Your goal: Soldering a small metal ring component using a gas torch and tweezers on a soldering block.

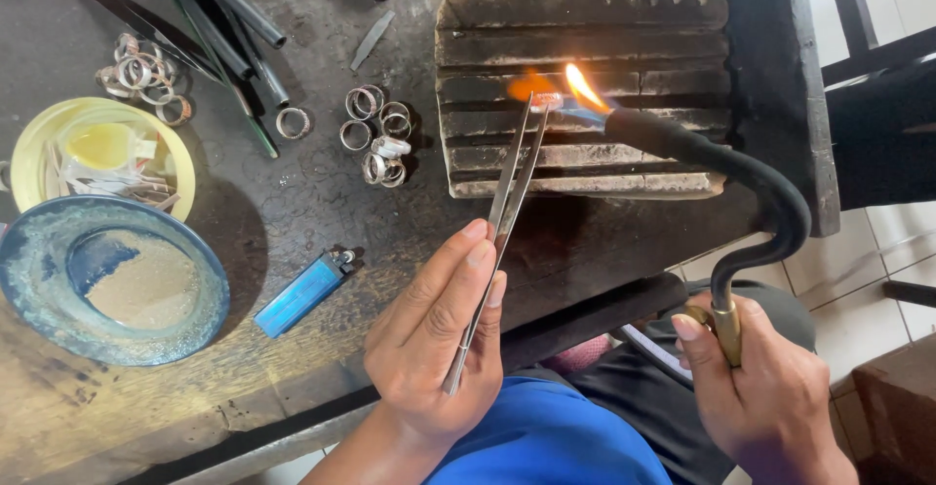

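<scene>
Left hand (434, 334) pinches tweezers (507, 193) w/ small ring (546, 101) at tips over charred block (585, 90); right hand (765, 397) grips torch (726, 188); ring likely light, hot: hold tweezers at rear end.

rings (375, 139) left of block (585, 95), lighter (304, 293) near

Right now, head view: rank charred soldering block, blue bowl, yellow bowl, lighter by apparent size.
1. Charred soldering block
2. Blue bowl, nearer the camera, so its margin over the next is unsure
3. Yellow bowl, partly hidden
4. Lighter
</scene>
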